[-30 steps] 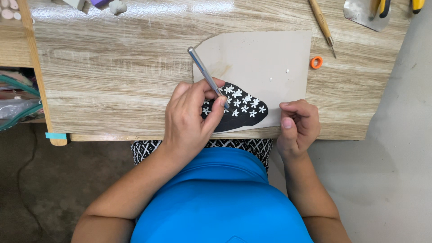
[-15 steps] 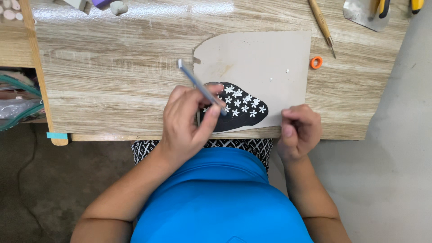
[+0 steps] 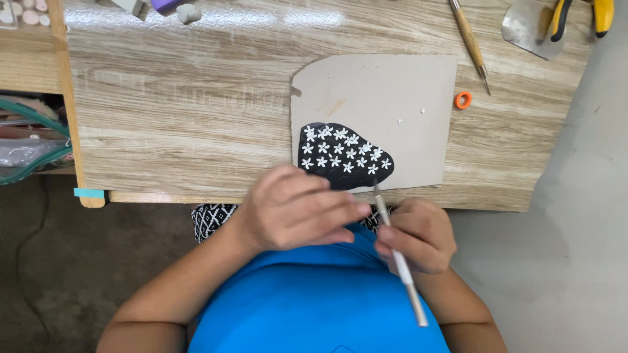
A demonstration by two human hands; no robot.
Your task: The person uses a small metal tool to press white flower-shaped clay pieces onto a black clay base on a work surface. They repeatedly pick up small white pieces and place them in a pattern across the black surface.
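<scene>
A wood-grain table (image 3: 196, 117) carries a grey cardboard sheet (image 3: 392, 91) just beyond both hands. Right of the sheet lies an orange ring (image 3: 463, 100) — beyond it, a wooden-handled tool (image 3: 468, 34) and yellow-handled pliers (image 3: 579, 16).

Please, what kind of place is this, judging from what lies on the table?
Probably a craft or hobby workbench. A black piece with small white flowers lies on a grey sheet on the wooden table; the right hand holds a thin metal tool, and pliers lie at the far corner.
</scene>
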